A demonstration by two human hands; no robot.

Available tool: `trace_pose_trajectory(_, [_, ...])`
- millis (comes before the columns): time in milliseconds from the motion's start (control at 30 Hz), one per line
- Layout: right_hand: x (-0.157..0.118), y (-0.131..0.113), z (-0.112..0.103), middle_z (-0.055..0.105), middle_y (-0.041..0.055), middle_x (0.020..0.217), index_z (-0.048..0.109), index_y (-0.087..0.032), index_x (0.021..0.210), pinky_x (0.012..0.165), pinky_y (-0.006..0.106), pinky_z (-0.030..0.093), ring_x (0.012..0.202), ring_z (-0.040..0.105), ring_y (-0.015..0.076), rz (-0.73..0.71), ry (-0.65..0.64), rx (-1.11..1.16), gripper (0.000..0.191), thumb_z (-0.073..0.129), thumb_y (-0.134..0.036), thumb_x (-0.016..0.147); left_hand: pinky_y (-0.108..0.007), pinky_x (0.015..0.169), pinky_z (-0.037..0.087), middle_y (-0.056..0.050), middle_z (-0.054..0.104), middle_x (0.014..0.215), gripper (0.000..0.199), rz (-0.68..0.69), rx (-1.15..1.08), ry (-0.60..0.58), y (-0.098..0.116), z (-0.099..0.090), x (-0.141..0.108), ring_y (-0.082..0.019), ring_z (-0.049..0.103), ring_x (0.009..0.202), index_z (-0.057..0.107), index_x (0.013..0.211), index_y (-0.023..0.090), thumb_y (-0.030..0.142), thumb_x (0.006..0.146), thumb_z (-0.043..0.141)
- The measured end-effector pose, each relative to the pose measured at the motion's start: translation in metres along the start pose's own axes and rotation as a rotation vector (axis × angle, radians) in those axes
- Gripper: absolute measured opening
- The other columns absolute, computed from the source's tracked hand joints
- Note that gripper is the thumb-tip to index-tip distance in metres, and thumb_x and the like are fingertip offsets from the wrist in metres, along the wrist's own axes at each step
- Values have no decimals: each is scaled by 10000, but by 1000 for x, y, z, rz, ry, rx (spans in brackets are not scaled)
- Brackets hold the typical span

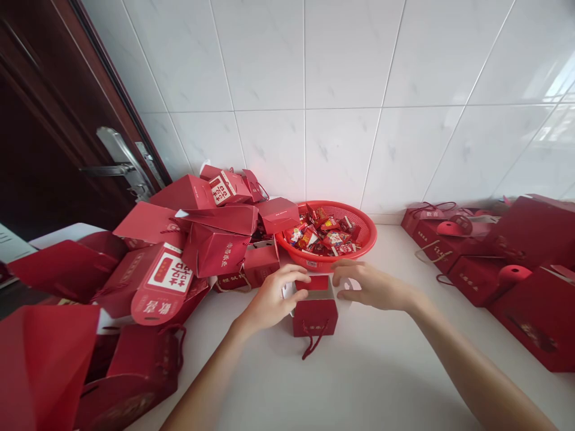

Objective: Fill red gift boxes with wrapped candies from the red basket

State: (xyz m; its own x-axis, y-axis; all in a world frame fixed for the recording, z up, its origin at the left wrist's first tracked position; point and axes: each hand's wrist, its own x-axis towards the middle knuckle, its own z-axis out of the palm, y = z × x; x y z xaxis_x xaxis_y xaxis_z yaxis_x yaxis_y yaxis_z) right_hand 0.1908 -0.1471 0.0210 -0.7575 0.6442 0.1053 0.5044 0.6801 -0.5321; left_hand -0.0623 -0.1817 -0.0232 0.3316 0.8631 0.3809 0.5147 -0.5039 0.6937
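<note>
A small red gift box [315,318] stands upright on the white tabletop, its top opened and a pale inside showing. A dark red cord handle [311,347] droops from its near face. My left hand [277,297] is at the left side of the opening, its thumb and fingers closed around the white-lined flap. On the opposite side, my right hand [372,287] curls its fingers and thumb around the right flap, which shows its white underside. Just behind the box sits a red plastic basket [369,239] holding several wrapped candies [330,230].
Red gift boxes [220,242] lie in a loose heap on the left, some with flaps up. More red boxes [478,278] stand along the right side. A tiled wall [341,143] closes the back, and a dark door with a metal handle [119,158] is at far left.
</note>
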Motion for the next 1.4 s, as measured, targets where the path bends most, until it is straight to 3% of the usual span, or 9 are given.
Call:
trace_pose_trajectory(133, [0,5,0,683,43,954,637,-213,957,668,299,477,800,613,180,3,-73,55,85,577,-204,898,-378,1044,495,-82,654,1319,341,-63,-122,-41,-4,-6,0,-253,610,1234,680,1226,259,301,896,603])
trace_pose_trajectory(267, [0,9,-1,689,56,1006,628,-201,999,682,297,481,821,617,181,8,-118,77,111,575,-217,903,-403,1135,391,-50,613,1403,440,-246,-302,-159,-3,-20,0,-259,489,1367,644,1291,257,217,877,499])
trace_pose_trajectory(333, [1,9,-2,684,64,1035,638,-192,988,704,295,484,847,617,180,-21,-144,97,109,562,-216,913,-396,1111,397,-53,632,1371,436,-316,-385,-207,-4,-27,0,-271,517,1325,654,1240,237,207,817,553])
trace_pose_trajectory(500, [3,5,-4,669,77,1059,676,-186,976,756,296,490,917,612,186,-107,-173,130,170,510,-201,941,-330,799,495,-114,585,1403,203,-428,-483,-273,-9,-34,-1,-244,671,962,679,917,169,289,754,677])
trace_pose_trajectory(667, [1,6,-2,655,81,1240,615,-222,1257,798,324,502,935,618,196,-68,-155,133,345,547,-212,918,-376,1039,400,-61,627,1370,202,-313,-300,-269,-5,-33,1,-306,528,1298,770,836,214,197,751,587])
trace_pose_trajectory(767, [0,9,-1,568,91,1407,500,-254,1411,850,348,508,1011,622,213,14,-143,159,525,581,-235,893,-377,1061,409,-23,675,1306,440,-323,-268,-233,-1,-29,1,-295,544,1286,779,1039,265,140,703,523])
trace_pose_trajectory(900, [2,16,0,561,114,1403,409,-244,1481,891,362,509,1148,584,249,81,-158,267,687,652,-296,841,-369,1001,482,-17,610,1413,695,-393,-302,-190,-1,-20,0,-306,564,1270,656,1315,275,139,650,510])
trace_pose_trajectory(1133, [8,28,3,457,125,1507,355,-265,1527,991,396,463,1370,440,299,106,-214,454,840,734,-401,789,-458,1175,326,-49,547,1478,598,-493,-335,-76,-1,-12,1,-336,406,1433,664,1306,262,263,708,665])
trace_pose_trajectory(1400, [10,24,11,362,99,1582,244,-308,1575,1044,403,437,1406,381,305,95,-241,453,1022,781,-546,738,-456,1206,286,-53,356,1602,976,-482,-255,-245,4,-21,-8,-331,262,1504,403,1517,270,489,673,842])
